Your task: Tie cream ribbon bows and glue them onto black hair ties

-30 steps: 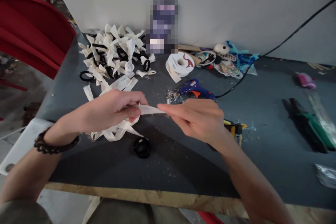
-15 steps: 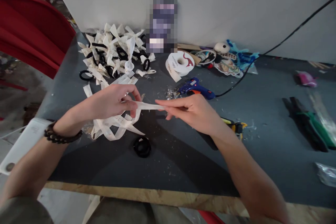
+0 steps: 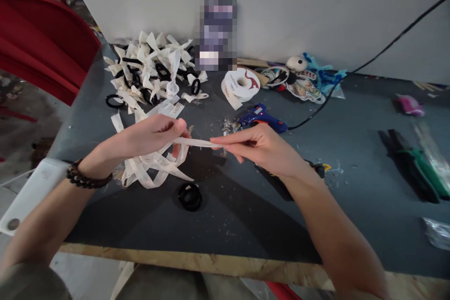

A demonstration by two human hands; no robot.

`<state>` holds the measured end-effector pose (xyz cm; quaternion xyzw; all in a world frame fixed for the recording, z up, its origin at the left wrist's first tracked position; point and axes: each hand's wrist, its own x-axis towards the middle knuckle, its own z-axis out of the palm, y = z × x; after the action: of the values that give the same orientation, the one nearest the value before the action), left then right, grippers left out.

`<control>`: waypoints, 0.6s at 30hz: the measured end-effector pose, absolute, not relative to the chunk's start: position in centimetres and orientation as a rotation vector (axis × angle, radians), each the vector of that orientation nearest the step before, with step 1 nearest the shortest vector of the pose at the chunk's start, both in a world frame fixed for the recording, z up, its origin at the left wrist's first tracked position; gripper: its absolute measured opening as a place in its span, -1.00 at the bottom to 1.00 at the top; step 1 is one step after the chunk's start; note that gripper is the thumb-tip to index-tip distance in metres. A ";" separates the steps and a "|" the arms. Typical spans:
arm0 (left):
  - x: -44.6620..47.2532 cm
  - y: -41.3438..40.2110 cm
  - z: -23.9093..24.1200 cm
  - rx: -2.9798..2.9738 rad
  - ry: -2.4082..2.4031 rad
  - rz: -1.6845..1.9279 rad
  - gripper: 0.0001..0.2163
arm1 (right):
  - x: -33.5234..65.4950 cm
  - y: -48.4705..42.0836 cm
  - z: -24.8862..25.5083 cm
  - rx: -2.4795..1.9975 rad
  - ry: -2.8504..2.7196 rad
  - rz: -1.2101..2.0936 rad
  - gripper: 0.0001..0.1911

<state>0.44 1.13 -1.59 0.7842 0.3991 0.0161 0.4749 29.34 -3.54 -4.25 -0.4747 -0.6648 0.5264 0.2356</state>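
Observation:
A narrow strip of white ribbon (image 3: 197,142) stretches nearly level between my two hands above the dark table. My right hand (image 3: 262,147) pinches its right end between straight fingertips and thumb. At the other end, my left hand (image 3: 154,135) keeps the ribbon in its curled fingers, with the thumb raised off it; the exact grip is partly hidden. Loose white ribbon pieces (image 3: 149,176) lie under and in front of my left hand. Several black hair ties (image 3: 190,196) rest stacked near the front.
White bows with black hair ties (image 3: 154,68) are heaped at the back left. A ribbon spool (image 3: 242,83) and a blue glue gun (image 3: 262,117) stand behind my right hand. Its black cable (image 3: 386,43) runs up right. Green-handled pliers (image 3: 418,166) lie at the right.
My left thumb has lifted from the ribbon and now points up. My right hand has shifted slightly to the right, with the ribbon still in its fingertips.

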 end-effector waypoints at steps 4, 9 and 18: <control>0.7 1.2 -1.9 1.874 0.931 0.036 -0.64 | 29.1 -3.9 -3.7 -1.341 -1.815 1.377 -0.72; 1.4 0.5 -1.5 1.940 0.977 0.059 -0.72 | 28.3 -4.1 -3.5 -1.426 -1.783 1.229 -0.67; 1.3 0.8 -1.3 2.000 1.028 -0.053 -0.78 | 28.1 -4.2 -4.2 -1.520 -2.157 0.791 -0.90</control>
<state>1.34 0.82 -1.34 0.8021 0.4123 -0.0211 0.4316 28.10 -4.19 -4.23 -0.5414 -0.7684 0.2819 0.1923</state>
